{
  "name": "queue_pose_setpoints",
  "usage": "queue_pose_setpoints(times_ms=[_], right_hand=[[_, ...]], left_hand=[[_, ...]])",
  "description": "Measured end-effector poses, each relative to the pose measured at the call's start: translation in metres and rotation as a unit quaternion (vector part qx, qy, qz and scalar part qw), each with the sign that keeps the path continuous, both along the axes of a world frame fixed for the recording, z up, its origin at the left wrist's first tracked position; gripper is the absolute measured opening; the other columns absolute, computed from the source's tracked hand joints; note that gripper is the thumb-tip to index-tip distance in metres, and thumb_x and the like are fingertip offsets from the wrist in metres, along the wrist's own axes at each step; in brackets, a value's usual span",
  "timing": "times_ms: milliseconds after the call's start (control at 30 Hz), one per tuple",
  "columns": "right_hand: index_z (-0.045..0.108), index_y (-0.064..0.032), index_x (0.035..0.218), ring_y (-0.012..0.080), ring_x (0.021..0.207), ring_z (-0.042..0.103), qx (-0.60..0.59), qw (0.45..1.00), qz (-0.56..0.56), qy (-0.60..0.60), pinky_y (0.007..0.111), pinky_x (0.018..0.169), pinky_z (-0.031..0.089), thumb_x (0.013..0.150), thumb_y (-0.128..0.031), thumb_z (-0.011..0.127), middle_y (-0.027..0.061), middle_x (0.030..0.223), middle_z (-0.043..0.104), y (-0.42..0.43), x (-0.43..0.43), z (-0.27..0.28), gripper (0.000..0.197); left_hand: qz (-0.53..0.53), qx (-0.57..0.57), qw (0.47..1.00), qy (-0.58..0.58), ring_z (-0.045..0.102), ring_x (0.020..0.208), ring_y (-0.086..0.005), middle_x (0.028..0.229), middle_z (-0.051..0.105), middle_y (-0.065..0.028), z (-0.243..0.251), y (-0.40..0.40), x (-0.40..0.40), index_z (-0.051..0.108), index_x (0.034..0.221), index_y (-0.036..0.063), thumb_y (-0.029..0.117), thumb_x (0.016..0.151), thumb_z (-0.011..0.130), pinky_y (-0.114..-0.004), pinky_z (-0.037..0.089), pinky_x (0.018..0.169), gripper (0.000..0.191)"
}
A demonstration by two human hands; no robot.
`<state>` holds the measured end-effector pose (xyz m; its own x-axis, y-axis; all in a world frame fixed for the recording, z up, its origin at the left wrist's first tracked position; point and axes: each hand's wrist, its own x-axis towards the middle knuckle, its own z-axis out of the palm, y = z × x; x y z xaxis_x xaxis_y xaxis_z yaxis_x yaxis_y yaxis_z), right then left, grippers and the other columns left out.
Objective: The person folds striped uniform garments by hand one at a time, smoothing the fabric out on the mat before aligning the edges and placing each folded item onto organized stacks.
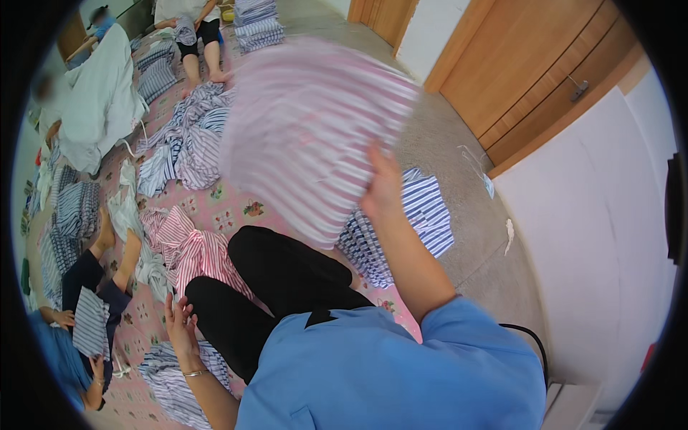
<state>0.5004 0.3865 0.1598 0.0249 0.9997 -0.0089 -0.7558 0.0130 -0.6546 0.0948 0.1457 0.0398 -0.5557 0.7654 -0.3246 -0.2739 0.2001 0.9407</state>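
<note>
My right hand (382, 185) grips the edge of a pink-and-white striped cloth (312, 134), which is spread out in the air before me and blurred by motion. My left hand (181, 325) is raised beside my left knee, its fingers apart and holding nothing. A red-and-white striped cloth (201, 252) lies crumpled on the floor beyond my knees. Blue-and-white striped cloths (430, 209) lie to the right, partly hidden behind my right forearm. Below my left hand rests a pile of grey-and-white striped cloths (174, 376).
A pink patterned mat (226, 212) covers the floor. Several people sit to the left and ahead, handling cloths. Heaped striped garments (199, 140) lie ahead, folded stacks (259, 27) beyond. A wooden door (516, 70), white wall (580, 215) and face mask (488, 186) are at right.
</note>
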Motion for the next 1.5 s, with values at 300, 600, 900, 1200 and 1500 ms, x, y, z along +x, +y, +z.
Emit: queue_pose_setpoints(times_ms=[300, 600, 900, 1200, 1500], right_hand=[[0.033, -0.0021, 0.133, 0.0332, 0.117, 0.049, -0.225, 0.927, -0.266, 0.137, 0.053, 0.095, 0.047, 0.095, -0.013, 0.05, 0.0147, 0.128, 0.048, -0.065, 0.101, -0.259, 0.043], [0.034, -0.0037, 0.133, 0.0346, 0.117, 0.048, -0.275, 0.922, -0.228, 0.147, 0.053, 0.096, 0.044, 0.095, -0.023, 0.052, 0.0153, 0.127, 0.045, -0.078, 0.097, -0.286, 0.046], [0.05, -0.0077, 0.12, 0.0178, 0.072, 0.058, -0.276, 0.954, 0.001, -0.112, 0.036, 0.065, 0.049, 0.097, -0.025, 0.049, 0.0045, 0.088, 0.061, -0.042, 0.012, -0.226, 0.029], [0.054, -0.0071, 0.12, 0.0197, 0.081, 0.062, 0.067, 0.741, 0.409, -0.529, 0.032, 0.073, 0.051, 0.083, -0.021, 0.067, 0.0114, 0.109, 0.06, 0.02, -0.288, -0.152, 0.042], [0.054, -0.015, 0.126, 0.0342, 0.085, 0.065, 0.401, 0.215, 0.554, -0.697, 0.046, 0.075, 0.051, 0.077, -0.032, 0.067, 0.0173, 0.094, 0.066, -0.08, -0.351, -0.372, 0.054]], left_hand=[[-0.081, -0.042, 0.995, 0.04, 0.056, 0.088, -0.0072, 0.108, 0.06, -0.0027, 0.01, 0.046, 0.022, 0.04, 0.138, 0.0129, 0.027, 0.096, 0.053, -0.02, 0.044, 0.071, 0.047], [-0.128, -0.049, 0.982, 0.129, 0.056, 0.089, -0.0089, 0.106, 0.06, -0.0038, 0.047, 0.073, 0.035, 0.041, 0.138, 0.0101, 0.025, 0.095, 0.055, -0.02, 0.044, 0.074, 0.047], [-0.028, -0.004, 0.985, 0.169, 0.057, 0.092, -0.0098, 0.103, 0.062, -0.0028, 0.051, 0.11, -0.058, 0.042, 0.136, 0.0067, 0.023, 0.094, 0.055, -0.022, 0.044, 0.078, 0.047], [0.159, 0.035, 0.966, 0.202, 0.055, 0.091, -0.0077, 0.103, 0.06, -0.0007, 0.053, 0.084, -0.113, 0.049, 0.13, 0.0037, 0.019, 0.093, 0.057, -0.022, 0.043, 0.078, 0.041], [0.171, 0.049, 0.963, 0.204, 0.051, 0.091, -0.0082, 0.108, 0.056, -0.004, 0.067, 0.089, -0.139, 0.049, 0.129, 0.0025, 0.009, 0.091, 0.059, -0.022, 0.043, 0.081, 0.04]])
